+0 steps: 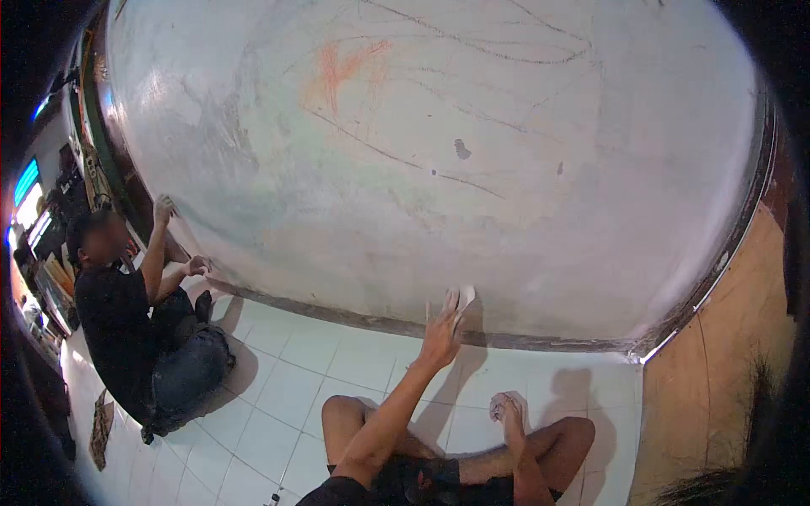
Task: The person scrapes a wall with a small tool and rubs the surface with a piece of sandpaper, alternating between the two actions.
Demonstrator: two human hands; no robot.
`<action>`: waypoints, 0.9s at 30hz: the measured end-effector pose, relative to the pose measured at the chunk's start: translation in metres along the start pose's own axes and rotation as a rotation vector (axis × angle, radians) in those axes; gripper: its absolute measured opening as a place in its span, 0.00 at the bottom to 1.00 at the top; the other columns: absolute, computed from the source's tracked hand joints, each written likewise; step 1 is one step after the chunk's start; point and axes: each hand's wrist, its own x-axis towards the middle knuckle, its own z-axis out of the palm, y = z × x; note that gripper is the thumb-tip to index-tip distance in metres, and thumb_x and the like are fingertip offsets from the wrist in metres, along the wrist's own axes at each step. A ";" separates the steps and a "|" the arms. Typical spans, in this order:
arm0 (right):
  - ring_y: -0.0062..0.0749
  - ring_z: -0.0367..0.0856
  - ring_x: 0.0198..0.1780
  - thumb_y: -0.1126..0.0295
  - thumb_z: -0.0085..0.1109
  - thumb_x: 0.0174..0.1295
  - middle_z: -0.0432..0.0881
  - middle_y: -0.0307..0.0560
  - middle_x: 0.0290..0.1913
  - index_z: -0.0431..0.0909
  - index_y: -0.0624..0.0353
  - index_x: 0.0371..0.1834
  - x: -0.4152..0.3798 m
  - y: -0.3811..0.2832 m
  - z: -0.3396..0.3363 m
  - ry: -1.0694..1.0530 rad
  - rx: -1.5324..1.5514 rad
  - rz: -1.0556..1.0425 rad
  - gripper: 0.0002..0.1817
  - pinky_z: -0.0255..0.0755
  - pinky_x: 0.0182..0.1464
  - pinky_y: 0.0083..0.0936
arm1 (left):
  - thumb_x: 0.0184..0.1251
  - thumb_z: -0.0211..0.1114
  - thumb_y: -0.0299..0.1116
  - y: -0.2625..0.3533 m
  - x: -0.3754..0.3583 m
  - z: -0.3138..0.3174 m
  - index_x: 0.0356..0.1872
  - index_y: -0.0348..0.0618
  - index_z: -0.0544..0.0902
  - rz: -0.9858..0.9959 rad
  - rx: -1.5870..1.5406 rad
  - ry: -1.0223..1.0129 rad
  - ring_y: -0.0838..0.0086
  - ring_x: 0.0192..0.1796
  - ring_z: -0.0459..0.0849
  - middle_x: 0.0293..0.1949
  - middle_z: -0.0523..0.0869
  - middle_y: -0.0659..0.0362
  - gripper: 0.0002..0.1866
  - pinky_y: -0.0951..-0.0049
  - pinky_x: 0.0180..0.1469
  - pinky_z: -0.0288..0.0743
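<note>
My left hand (442, 332) reaches up to the lower part of the pale wall (540, 244), its whitened fingers pressing a small white sheet (467, 297) against the surface. Above it the wall carries dark scribbled lines, an orange-red mark (333, 74) and small grey patches. Lower and to the right, my right hand (511, 411) is closed around a crumpled whitish piece (498, 406) over my folded legs, away from the wall. What that piece is made of is too small to tell.
At the left, a person in dark clothes (118, 337) sits by the wall, both hands raised to it. White floor tiles (270, 396) lie below a dark skirting strip (363, 320). A brown panel (692, 379) stands at the right; a patterned cloth (101, 430) lies at far left.
</note>
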 end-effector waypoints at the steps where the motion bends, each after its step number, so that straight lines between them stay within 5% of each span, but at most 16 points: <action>1: 0.26 0.70 0.21 0.63 0.52 0.66 0.73 0.40 0.24 0.72 0.58 0.31 -0.004 0.002 -0.003 0.000 0.020 0.005 0.11 0.62 0.24 0.21 | 0.71 0.50 0.33 0.002 -0.014 0.000 0.68 0.39 0.64 -0.050 -0.261 0.004 0.59 0.75 0.56 0.72 0.60 0.51 0.25 0.49 0.73 0.44; 3: 0.26 0.70 0.20 0.64 0.51 0.66 0.73 0.41 0.24 0.72 0.59 0.31 -0.001 0.004 -0.007 0.008 0.025 -0.045 0.10 0.62 0.23 0.21 | 0.76 0.46 0.36 0.007 -0.035 -0.007 0.65 0.39 0.69 -0.157 -0.782 0.016 0.66 0.72 0.64 0.68 0.69 0.49 0.21 0.60 0.71 0.56; 5: 0.27 0.69 0.19 0.65 0.52 0.66 0.73 0.42 0.24 0.72 0.59 0.32 0.000 0.006 -0.007 0.034 0.027 -0.057 0.10 0.61 0.22 0.22 | 0.77 0.46 0.40 0.012 -0.050 -0.015 0.61 0.36 0.72 -0.672 -1.159 -0.029 0.67 0.67 0.70 0.62 0.75 0.49 0.21 0.70 0.66 0.63; 8: 0.26 0.69 0.19 0.65 0.53 0.65 0.74 0.42 0.24 0.73 0.59 0.33 0.002 0.004 0.005 0.057 -0.009 -0.019 0.09 0.62 0.22 0.22 | 0.76 0.51 0.42 0.028 -0.061 -0.055 0.58 0.33 0.72 -0.919 -1.491 0.015 0.66 0.62 0.75 0.58 0.77 0.50 0.21 0.71 0.63 0.70; 10: 0.25 0.70 0.20 0.65 0.54 0.65 0.74 0.42 0.24 0.73 0.59 0.33 0.003 0.002 0.007 0.013 -0.095 0.019 0.09 0.63 0.23 0.21 | 0.75 0.53 0.42 0.024 -0.074 -0.042 0.59 0.32 0.69 -0.775 -1.833 0.183 0.63 0.62 0.75 0.59 0.76 0.51 0.23 0.68 0.64 0.70; 17: 0.19 0.71 0.28 0.69 0.56 0.64 0.74 0.36 0.26 0.77 0.62 0.34 -0.011 0.009 0.017 -0.041 -0.517 -0.064 0.07 0.66 0.30 0.19 | 0.75 0.52 0.41 0.005 -0.110 -0.019 0.65 0.33 0.64 -0.891 -1.832 0.132 0.64 0.65 0.72 0.63 0.73 0.50 0.26 0.64 0.67 0.67; 19: 0.18 0.71 0.28 0.70 0.57 0.63 0.75 0.36 0.26 0.78 0.64 0.33 -0.006 0.021 0.013 -0.061 -0.588 -0.187 0.08 0.67 0.32 0.19 | 0.77 0.49 0.40 -0.004 -0.121 -0.017 0.66 0.31 0.63 -1.103 -1.890 0.006 0.63 0.66 0.71 0.63 0.72 0.50 0.25 0.63 0.68 0.67; 23: 0.19 0.72 0.29 0.68 0.57 0.64 0.78 0.37 0.29 0.80 0.64 0.39 -0.015 0.005 0.033 -0.001 -0.790 -0.154 0.09 0.68 0.32 0.20 | 0.79 0.40 0.36 -0.025 -0.162 0.056 0.67 0.30 0.60 -1.227 -2.327 0.177 0.56 0.69 0.66 0.67 0.67 0.46 0.24 0.52 0.70 0.64; 27: 0.21 0.76 0.35 0.66 0.57 0.66 0.81 0.40 0.37 0.77 0.62 0.50 0.006 0.016 0.053 0.067 -0.404 -0.035 0.14 0.70 0.36 0.21 | 0.79 0.39 0.35 -0.033 -0.139 0.069 0.68 0.30 0.59 -1.008 -2.637 0.125 0.53 0.70 0.64 0.69 0.64 0.44 0.23 0.47 0.72 0.61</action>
